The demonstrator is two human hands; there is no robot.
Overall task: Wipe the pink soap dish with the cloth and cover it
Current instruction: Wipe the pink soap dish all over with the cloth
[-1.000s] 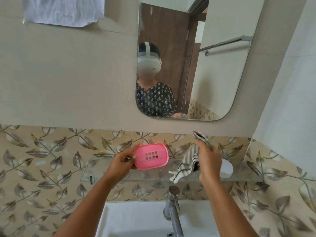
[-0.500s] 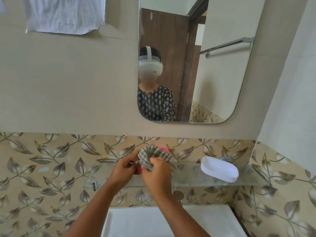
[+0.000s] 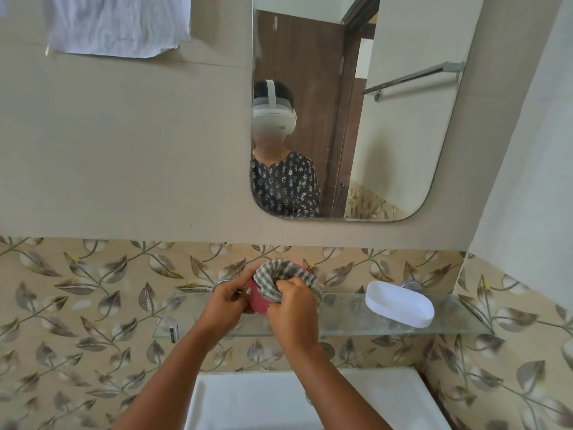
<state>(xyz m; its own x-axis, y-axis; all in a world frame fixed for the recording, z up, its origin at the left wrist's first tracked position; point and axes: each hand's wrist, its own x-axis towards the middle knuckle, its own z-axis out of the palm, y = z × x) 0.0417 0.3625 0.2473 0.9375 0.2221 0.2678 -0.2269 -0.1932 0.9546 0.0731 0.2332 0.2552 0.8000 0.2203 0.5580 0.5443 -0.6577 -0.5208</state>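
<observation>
The pink soap dish (image 3: 258, 300) is held upright in front of the glass shelf, gripped at its left edge by my left hand (image 3: 225, 301). A grey-and-white checked cloth (image 3: 280, 274) drapes over most of the dish, so only its lower left part shows. My right hand (image 3: 293, 308) clutches the cloth and presses it against the dish. The white lid (image 3: 400, 304) lies on the right part of the shelf, apart from both hands.
A glass shelf (image 3: 341, 328) runs along the leaf-patterned tile wall. The white sink (image 3: 257, 401) sits below my arms. A mirror (image 3: 387, 125) hangs above, and a white towel (image 3: 117, 24) hangs at the top left.
My right hand has brought the cloth from the right onto the pink dish and now covers it. The white lid, hidden behind that hand a second ago, now shows on the shelf.
</observation>
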